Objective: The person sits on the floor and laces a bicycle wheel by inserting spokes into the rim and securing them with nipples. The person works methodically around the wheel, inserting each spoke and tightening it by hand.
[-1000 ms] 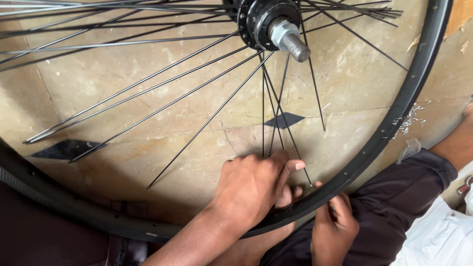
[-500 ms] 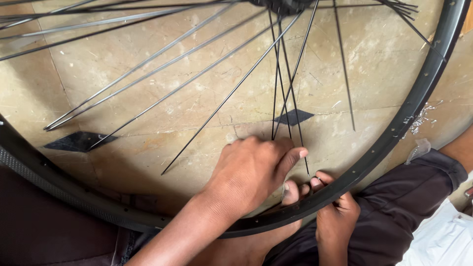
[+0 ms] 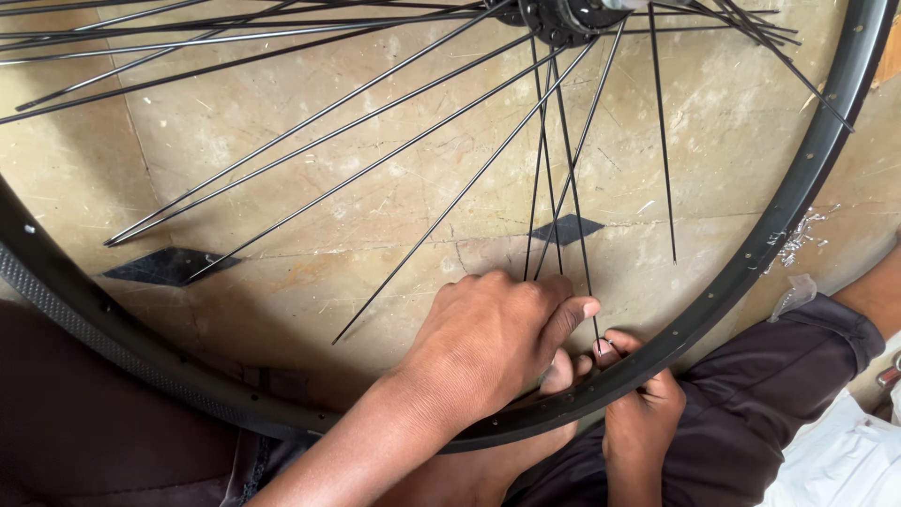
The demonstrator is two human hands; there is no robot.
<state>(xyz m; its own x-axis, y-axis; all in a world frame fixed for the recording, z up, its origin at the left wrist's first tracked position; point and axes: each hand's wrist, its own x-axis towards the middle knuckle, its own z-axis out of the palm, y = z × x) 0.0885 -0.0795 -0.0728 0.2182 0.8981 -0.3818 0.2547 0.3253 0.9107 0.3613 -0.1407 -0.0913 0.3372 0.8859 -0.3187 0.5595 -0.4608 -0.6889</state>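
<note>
A black bicycle wheel rim [image 3: 751,263] lies across my lap, its thin black spokes [image 3: 404,150] fanning out from the hub [image 3: 563,14] at the top. My left hand [image 3: 488,343] sits inside the rim near its lower edge, fingers closed around the ends of two or three spokes [image 3: 554,225]. My right hand [image 3: 643,404] is under and outside the rim, thumb and fingers pinching at the rim where one spoke end [image 3: 593,329] meets it. Several other spokes hang loose, their free ends short of the rim.
Worn beige stone floor tiles [image 3: 282,282] with small black diamond insets [image 3: 563,228] lie under the wheel. My legs in dark trousers [image 3: 751,422] frame the bottom. White cloth [image 3: 845,460] shows at the lower right, and bits of clear wrapping [image 3: 798,239] lie beyond the rim.
The view has shifted so the hub sits higher and further right. My left hand slid slightly right along the spoke ends. My right hand rose to the rim's edge.
</note>
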